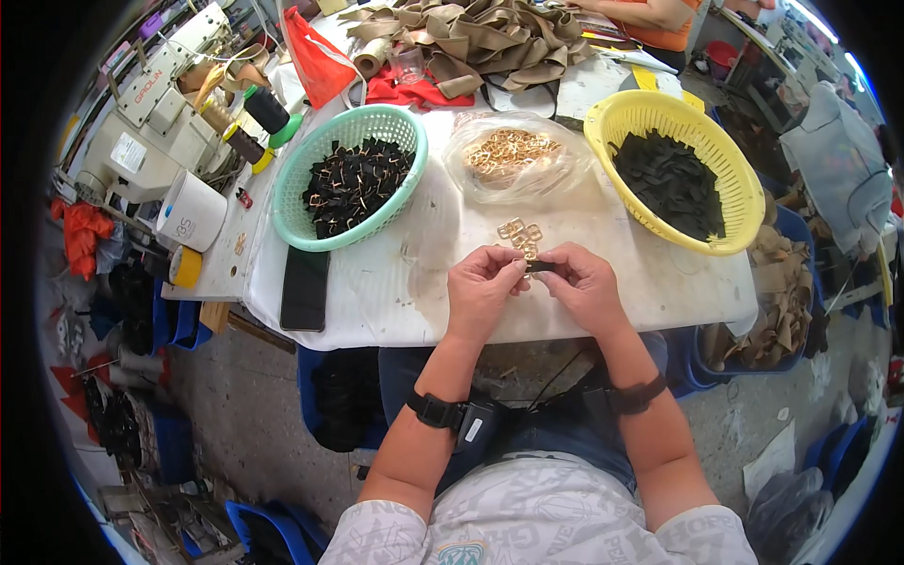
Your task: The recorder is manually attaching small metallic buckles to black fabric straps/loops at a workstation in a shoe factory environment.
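Close to the table's front edge, my left hand (487, 284) and my right hand (581, 284) meet with fingers pinched. Between them is a short black fabric strip (540, 266), its right end in my right fingertips. The left fingertips close on a small gold metal ring at the strip's left end, mostly hidden by the fingers. Just beyond the hands lie several loose square gold rings (514, 229). A clear plastic bag (461, 179) of gold rings sits open behind them. The yellow basket (744, 202) at right holds black strips; the green basket (282, 198) at left holds black strips with gold rings.
A black phone (304, 290) lies below the green basket. Thread spools (266, 110) and a sewing machine (141, 141) stand at left. Brown fabric pieces (480, 42) pile up at the back, near another person's arm (650, 13). A blue bin (800, 330) stands right of the table.
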